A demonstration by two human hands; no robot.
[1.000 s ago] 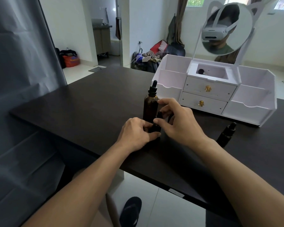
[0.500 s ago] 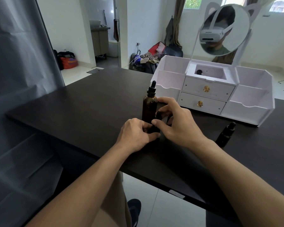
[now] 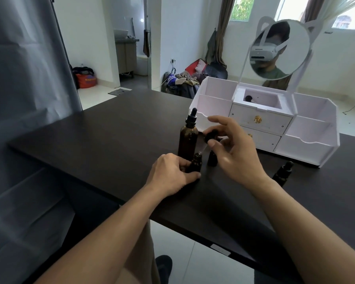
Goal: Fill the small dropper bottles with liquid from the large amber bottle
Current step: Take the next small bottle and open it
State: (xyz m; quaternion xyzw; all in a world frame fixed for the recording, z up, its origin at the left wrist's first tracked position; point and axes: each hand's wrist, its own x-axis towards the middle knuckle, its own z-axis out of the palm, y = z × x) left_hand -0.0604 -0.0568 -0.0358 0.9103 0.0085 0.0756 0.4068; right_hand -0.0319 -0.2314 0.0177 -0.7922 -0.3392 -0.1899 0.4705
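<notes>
Dropper cap lifted clear of a small bottle, near the surface's front edge

Head view: the left hand (image 3: 170, 173) grips the small dropper bottle (image 3: 196, 163) upright on the dark surface (image 3: 103, 144); the right hand (image 3: 237, 148) pinches its dropper cap (image 3: 211, 136), glass pipette slanting down toward the open neck. The large amber bottle (image 3: 188, 138) stands capped just behind, nearer the left hand.

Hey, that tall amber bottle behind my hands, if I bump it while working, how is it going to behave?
The tall amber bottle stands upright and narrow with a dropper cap on top, so a sideways bump would probably tip it. It looks like glass, so likely rigid, breakable and fairly heavy if full. Being round, it may roll on the smooth table once down.
</notes>
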